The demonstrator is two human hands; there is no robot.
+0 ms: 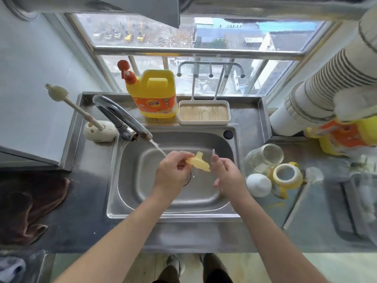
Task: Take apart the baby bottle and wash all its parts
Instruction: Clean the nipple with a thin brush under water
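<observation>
Over the steel sink [126, 201], my left hand [172, 172] pinches a small yellow bottle part [199, 164] just beside the thin stream of water from the tap [120, 117]. My right hand [226, 176] holds a thin clear straw-like piece [213, 152] upright between its fingers, close to the yellow part. On the counter to the right stand the clear glass bottle body [265, 158], the yellow handled collar ring [285, 176] and a white rounded cap [258, 184].
A yellow detergent jug [155, 92] and a white tray with a wooden base [204, 112] stand behind the sink. A bottle brush in its holder [98, 129] is at the left. A brown cloth [30, 205] lies on the left counter. A second detergent jug [344, 135] sits far right.
</observation>
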